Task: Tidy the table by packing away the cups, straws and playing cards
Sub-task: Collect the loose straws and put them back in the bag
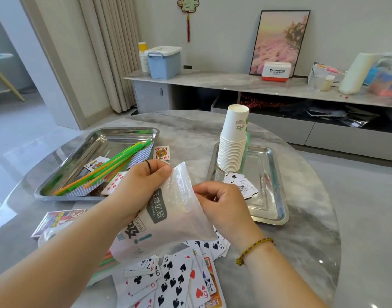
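marble table (301, 252): straws (106, 167) in left tray (57, 187), cups (233, 141) in right tray (277, 192).

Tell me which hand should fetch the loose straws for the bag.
Left, probably: the left hand is beside the straws in the tray; the right hand, across the bag, could hold it.

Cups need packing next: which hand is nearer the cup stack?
Right. The right hand pinches the bag just in front of the cup stack; the left hand grips the bag farther left, beside the straws.
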The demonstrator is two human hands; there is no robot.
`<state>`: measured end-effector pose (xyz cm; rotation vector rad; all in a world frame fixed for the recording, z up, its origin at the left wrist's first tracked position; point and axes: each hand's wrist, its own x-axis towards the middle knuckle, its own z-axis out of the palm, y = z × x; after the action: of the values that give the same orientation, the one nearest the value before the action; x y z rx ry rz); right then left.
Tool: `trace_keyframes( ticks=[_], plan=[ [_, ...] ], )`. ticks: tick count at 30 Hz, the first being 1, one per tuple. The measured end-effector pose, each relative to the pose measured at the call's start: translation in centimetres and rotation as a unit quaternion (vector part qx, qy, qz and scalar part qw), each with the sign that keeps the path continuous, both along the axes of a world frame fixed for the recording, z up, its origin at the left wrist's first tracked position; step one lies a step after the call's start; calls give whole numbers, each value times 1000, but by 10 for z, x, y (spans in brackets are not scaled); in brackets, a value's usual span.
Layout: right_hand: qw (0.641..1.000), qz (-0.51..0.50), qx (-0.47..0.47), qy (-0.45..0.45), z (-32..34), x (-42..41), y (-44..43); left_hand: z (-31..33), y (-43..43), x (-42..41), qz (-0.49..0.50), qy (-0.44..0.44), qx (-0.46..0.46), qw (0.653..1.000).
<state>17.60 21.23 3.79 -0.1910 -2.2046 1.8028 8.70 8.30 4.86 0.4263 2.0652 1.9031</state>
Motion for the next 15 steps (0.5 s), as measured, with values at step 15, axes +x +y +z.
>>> trace_keyframes(
  ticks=[15],
  plan=[
    [997,56,40,28,-5,0,-10,0,-18,-7,92,35,-33,995]
  ],
)
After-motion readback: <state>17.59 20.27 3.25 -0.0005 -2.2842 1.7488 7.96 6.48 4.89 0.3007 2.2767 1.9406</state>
